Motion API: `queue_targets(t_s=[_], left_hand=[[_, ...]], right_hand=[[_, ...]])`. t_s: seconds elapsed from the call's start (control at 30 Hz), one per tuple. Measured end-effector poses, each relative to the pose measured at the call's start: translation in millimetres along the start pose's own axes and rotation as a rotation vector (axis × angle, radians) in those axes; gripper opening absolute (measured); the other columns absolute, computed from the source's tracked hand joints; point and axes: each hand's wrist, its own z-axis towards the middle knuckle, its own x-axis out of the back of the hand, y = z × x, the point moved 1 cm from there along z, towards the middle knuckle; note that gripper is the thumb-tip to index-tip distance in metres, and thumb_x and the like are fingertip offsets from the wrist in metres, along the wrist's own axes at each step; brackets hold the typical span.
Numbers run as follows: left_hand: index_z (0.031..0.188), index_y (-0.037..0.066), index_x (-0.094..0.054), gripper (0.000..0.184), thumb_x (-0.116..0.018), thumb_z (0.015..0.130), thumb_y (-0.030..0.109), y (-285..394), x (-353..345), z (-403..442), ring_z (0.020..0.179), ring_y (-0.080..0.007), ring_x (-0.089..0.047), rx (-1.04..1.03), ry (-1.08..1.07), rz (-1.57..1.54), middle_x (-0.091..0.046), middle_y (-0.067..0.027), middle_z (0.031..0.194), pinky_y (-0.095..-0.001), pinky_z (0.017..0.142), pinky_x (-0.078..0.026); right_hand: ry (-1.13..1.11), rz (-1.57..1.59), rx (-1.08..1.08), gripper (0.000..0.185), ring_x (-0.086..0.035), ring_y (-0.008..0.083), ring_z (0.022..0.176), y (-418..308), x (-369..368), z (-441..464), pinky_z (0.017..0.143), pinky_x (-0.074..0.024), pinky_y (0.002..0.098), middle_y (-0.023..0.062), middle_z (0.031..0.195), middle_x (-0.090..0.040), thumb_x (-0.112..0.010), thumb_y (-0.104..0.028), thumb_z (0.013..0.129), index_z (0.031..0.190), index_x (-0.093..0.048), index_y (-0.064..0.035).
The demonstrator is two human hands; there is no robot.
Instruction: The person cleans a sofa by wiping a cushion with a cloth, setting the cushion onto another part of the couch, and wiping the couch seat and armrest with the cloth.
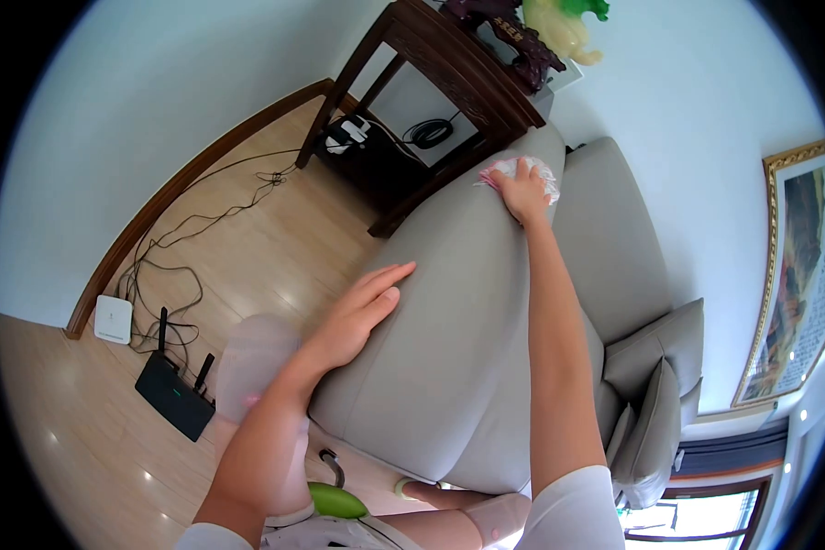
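A grey sofa armrest [440, 302] runs from the lower middle up toward a dark wooden side table. At its far end my right hand [524, 192] presses a white and pink cloth [545, 174] onto the top, with fingers bent over it. My left hand [362, 312] rests against the armrest's near left side, fingers stretched out and holding nothing.
Beside the armrest stands the dark side table [449, 73] bearing carved ornaments [559, 32]. Cables, a black router [174, 394] and a white box [113, 319] lie on the floor at left. Grey cushions [651, 431] are on the sofa; a framed picture [793, 275] hangs right.
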Motion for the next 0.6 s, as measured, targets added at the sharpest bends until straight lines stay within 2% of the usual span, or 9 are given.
queue_targets(t_s=[0.07, 0.13, 0.23, 0.3, 0.4, 0.5, 0.6], left_hand=[[0.149, 0.006, -0.053, 0.049, -0.045, 0.109, 0.034, -8.5, -2.5, 5.5, 0.145, -0.0265, -0.041, 0.014, 0.031, -0.056, -0.049, -0.0196, 0.152, -0.0351, 0.120, -0.029], [0.146, 0.003, -0.055, 0.049, -0.046, 0.109, 0.034, -14.2, -2.3, 10.3, 0.140, -0.0252, -0.046, 0.001, 0.101, -0.074, -0.054, -0.0189, 0.148, -0.0337, 0.117, -0.032], [0.142, -0.001, -0.058, 0.050, -0.048, 0.108, 0.034, -23.7, -6.4, 10.6, 0.134, -0.0236, -0.052, 0.025, 0.162, -0.175, -0.061, -0.0169, 0.140, -0.0320, 0.114, -0.035], [0.139, -0.004, -0.059, 0.051, -0.049, 0.107, 0.034, -33.2, -6.5, 12.9, 0.128, -0.0200, -0.055, 0.023, 0.188, -0.262, -0.064, -0.0135, 0.135, -0.0303, 0.112, -0.037], [0.136, -0.004, -0.061, 0.049, -0.048, 0.107, 0.034, -30.5, -6.0, 7.8, 0.125, -0.0189, -0.056, 0.038, 0.170, -0.249, -0.065, -0.0125, 0.133, -0.0297, 0.109, -0.039], [0.134, -0.004, -0.062, 0.048, -0.049, 0.107, 0.033, -26.7, -2.9, 4.3, 0.123, -0.0180, -0.057, 0.028, 0.163, -0.194, -0.066, -0.0112, 0.131, -0.0288, 0.107, -0.039], [0.132, -0.004, -0.063, 0.047, -0.050, 0.106, 0.032, -26.7, -2.4, 3.2, 0.122, -0.0178, -0.057, 0.062, 0.168, -0.195, -0.066, -0.0110, 0.130, -0.0280, 0.107, -0.040]], right_hand=[[-0.009, -0.021, 0.084, 0.098, -0.022, 0.0462, 0.154, 2.2, 0.1, -11.8, 0.123, -0.0139, 0.0637, 0.0217, 0.168, -0.026, -0.058, -0.071, 0.085, 0.161, -0.035, -0.0146], [-0.030, -0.029, 0.204, 0.097, -0.022, 0.0463, 0.154, 5.0, 2.9, -32.1, 0.122, -0.0140, 0.0644, 0.0219, 0.168, -0.026, -0.057, -0.071, 0.086, 0.161, -0.035, -0.0143], [-0.015, -0.002, 0.438, 0.085, -0.024, 0.0447, 0.154, 0.2, 7.4, -108.6, 0.122, -0.0163, 0.0640, 0.0232, 0.166, -0.030, -0.055, -0.063, 0.093, 0.159, -0.038, -0.0116], [-0.017, 0.069, 0.540, 0.072, -0.025, 0.0460, 0.153, -12.5, 29.6, -182.8, 0.124, -0.0182, 0.0591, 0.0238, 0.164, -0.033, -0.056, -0.049, 0.098, 0.156, -0.042, -0.0104], [0.000, 0.197, 0.581, 0.057, -0.034, 0.0439, 0.149, -20.2, 62.9, -261.4, 0.122, -0.0283, 0.0520, 0.0226, 0.159, -0.041, -0.057, -0.036, 0.100, 0.150, -0.050, -0.0085], [-0.131, 0.333, 0.436, 0.046, -0.045, 0.0397, 0.144, -18.2, 93.7, -297.4, 0.117, -0.0381, 0.0459, 0.0206, 0.153, -0.050, -0.057, -0.027, 0.101, 0.142, -0.058, -0.0071], [-0.071, 0.313, 0.501, 0.042, -0.052, 0.0354, 0.138, -9.8, 93.7, -285.6, 0.112, -0.0437, 0.0455, 0.0191, 0.148, -0.056, -0.059, -0.027, 0.101, 0.138, -0.062, -0.0070]])
